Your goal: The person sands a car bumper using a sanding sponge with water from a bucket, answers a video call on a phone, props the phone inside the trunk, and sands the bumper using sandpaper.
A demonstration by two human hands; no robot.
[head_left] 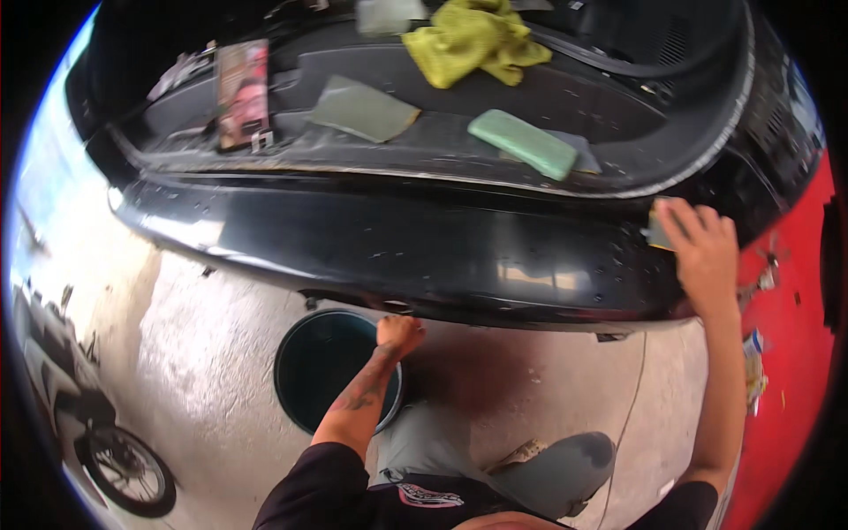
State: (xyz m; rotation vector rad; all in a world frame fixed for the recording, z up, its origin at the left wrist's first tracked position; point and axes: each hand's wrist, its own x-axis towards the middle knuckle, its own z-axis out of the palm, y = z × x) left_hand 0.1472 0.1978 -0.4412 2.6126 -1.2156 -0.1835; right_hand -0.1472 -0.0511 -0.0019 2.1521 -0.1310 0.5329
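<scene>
My right hand (pixel 707 247) presses a small grey sanding pad with a yellow edge (pixel 661 228) to the right end of a glossy black car panel (pixel 371 238). Its fingers are bent over the pad, and wet specks dot the panel around it. At the panel's lower edge, near the middle, my left hand (pixel 400 334) is closed with its knuckles up. The panel edge hides its fingertips, so what they hold, if anything, does not show. Just below and left of that hand stands a dark green bucket (pixel 305 371).
Behind the panel, a black recess holds a yellow cloth (pixel 473 44), a grey sheet (pixel 364 109), a pale green block (pixel 521 141) and a picture-printed packet (pixel 241 93). A motorcycle (pixel 106 442) stands at the left on the pale floor. Red flooring (pixel 795 353) lies at the right.
</scene>
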